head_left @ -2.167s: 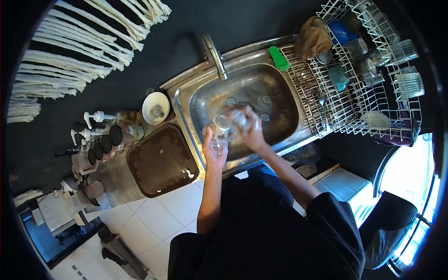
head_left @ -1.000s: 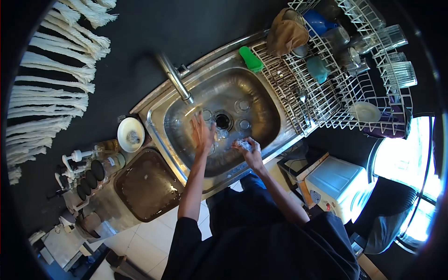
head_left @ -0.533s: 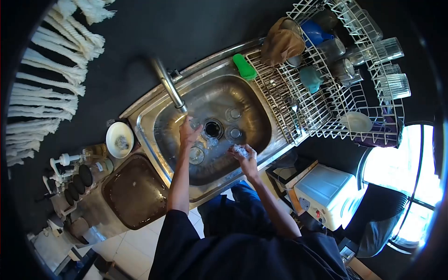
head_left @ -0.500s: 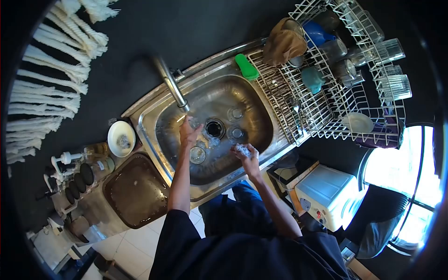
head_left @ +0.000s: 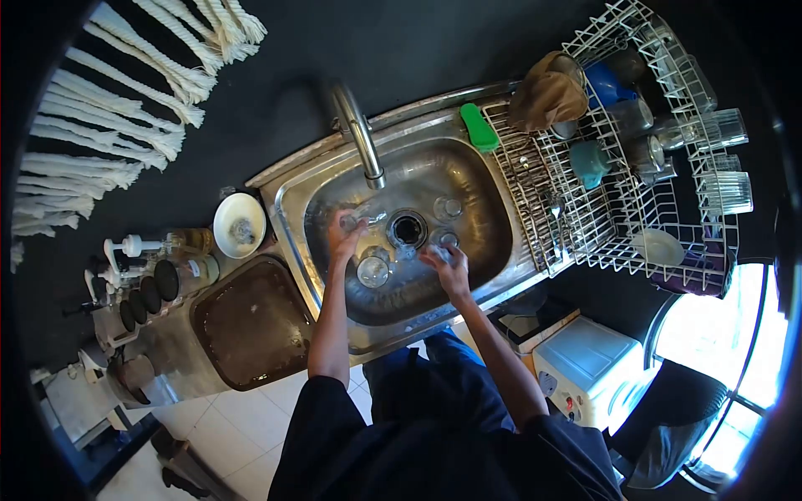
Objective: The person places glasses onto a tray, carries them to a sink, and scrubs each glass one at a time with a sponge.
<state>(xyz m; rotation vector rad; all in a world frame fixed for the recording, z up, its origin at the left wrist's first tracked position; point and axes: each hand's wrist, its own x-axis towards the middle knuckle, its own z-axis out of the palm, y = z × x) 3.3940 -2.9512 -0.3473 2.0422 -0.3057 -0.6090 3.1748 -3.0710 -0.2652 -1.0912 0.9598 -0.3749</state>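
A: Clear drinking glass (head_left: 357, 220), item one: held sideways in the left hand (head_left: 342, 240), fingers wrapped round it, just below the spout of the curved steel tap (head_left: 359, 138), inside the stainless steel sink basin (head_left: 468, 188).

B: And the right hand (head_left: 448, 265)?

A: Fingers closed on a wet, foamy scrubbing pad (head_left: 437, 253), low in the basin, right of the round black drain hole (head_left: 408, 229). The two hands are apart, the drain between them.

B: Other glassware in the basin?

A: One clear tumbler (head_left: 373, 270) standing mouth up, just beside the left wrist; two smaller glasses near the drain, one (head_left: 448, 206) behind it, one (head_left: 449, 239) touching the right hand.

B: Surface, left side?

A: Dark brown square tray (head_left: 253, 321), wet, on the counter beside the sink; small white round bowl (head_left: 239, 225) behind it; a cluster of black-lidded jars (head_left: 154, 288) and pump bottles further left.

B: Right side?

A: Green plastic scrubber (head_left: 479, 126) on the sink rim; white wire dish rack (head_left: 618, 221) holding cups, a white saucer, clear ribbed glasses and a brown cloth.

B: Room?

A: Black wall with cream rope fringe (head_left: 109, 125); pale floor tiles; bright window at lower right.
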